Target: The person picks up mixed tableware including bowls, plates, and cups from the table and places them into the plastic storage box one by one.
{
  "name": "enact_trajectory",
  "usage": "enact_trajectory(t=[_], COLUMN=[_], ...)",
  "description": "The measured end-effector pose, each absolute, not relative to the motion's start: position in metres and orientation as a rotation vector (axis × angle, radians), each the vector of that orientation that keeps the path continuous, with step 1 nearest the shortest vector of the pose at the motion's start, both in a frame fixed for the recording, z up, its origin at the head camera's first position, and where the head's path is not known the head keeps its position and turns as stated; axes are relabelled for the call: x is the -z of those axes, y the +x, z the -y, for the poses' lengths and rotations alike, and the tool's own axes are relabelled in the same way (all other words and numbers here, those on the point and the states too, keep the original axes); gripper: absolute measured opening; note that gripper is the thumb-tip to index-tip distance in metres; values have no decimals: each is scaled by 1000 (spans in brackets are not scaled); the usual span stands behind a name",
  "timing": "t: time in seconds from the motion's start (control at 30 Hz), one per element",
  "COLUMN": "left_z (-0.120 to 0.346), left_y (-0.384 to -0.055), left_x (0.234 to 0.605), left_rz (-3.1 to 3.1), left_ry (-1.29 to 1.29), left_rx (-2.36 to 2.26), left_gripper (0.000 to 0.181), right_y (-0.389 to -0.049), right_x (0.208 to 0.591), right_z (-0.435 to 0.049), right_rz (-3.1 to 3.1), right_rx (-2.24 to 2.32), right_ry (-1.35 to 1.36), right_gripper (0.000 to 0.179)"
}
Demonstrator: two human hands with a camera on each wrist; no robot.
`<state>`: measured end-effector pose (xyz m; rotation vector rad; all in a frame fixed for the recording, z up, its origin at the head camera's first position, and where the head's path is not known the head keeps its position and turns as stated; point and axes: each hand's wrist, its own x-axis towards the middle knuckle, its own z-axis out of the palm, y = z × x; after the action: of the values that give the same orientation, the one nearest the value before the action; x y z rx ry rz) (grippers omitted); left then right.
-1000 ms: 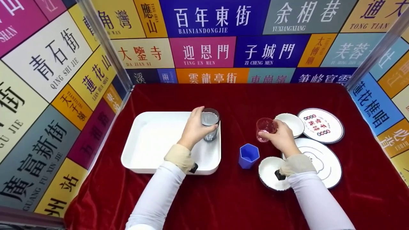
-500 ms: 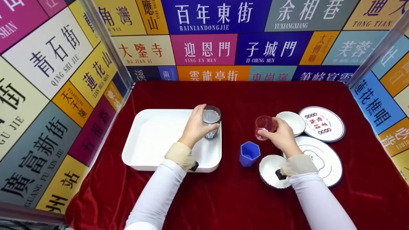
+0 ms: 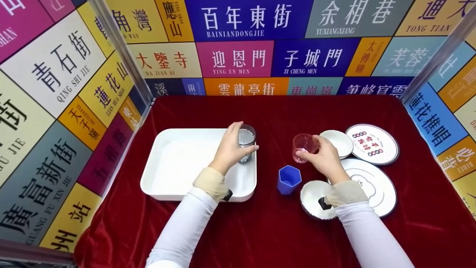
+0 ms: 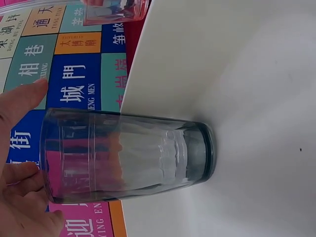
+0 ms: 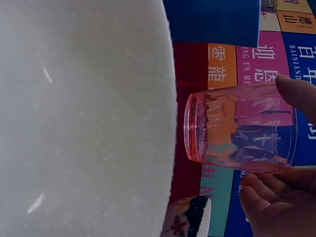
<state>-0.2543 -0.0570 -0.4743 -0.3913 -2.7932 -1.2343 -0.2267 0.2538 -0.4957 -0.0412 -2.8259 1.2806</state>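
Observation:
A grey-tinted drinking glass [image 3: 247,137] stands upright inside the white tray [image 3: 167,195], near its right wall. My left hand [image 3: 231,149] is around its upper part. In the left wrist view the thumb [image 4: 27,98] is spread away from the glass [image 4: 133,155], while the other fingers lie beside its rim. To the right, my right hand [image 3: 327,158] holds a pink clear tumbler [image 3: 303,148] by its upper part, thumb on one side and fingers on the other. The tumbler [image 5: 242,128] is upright, above the red cloth, and looks empty.
A blue hexagonal cup [image 3: 289,180] stands between tray and bowls. One white bowl [image 3: 312,197] sits below my right wrist, another bowl [image 3: 340,143] behind that hand. Two plates, a lettered one [image 3: 372,143] and a nearer one [image 3: 383,193], lie at the right on the red cloth [image 3: 260,230].
My left thumb has come away from the grey glass, which stays in the tray. My right hand has moved slightly left with the pink tumbler.

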Motion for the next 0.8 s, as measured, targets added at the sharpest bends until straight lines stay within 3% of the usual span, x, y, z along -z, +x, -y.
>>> enact_trajectory(t=[0.8], left_z=[49], left_y=[-248], left_x=[471], left_rz=[2772], left_ry=[-478], left_rx=[1188], left_gripper=[94], right_y=[-222], right_x=[479], right_z=[-234], right_rz=[2769], right_rx=[-1286], right_ry=[34], right_gripper=[82])
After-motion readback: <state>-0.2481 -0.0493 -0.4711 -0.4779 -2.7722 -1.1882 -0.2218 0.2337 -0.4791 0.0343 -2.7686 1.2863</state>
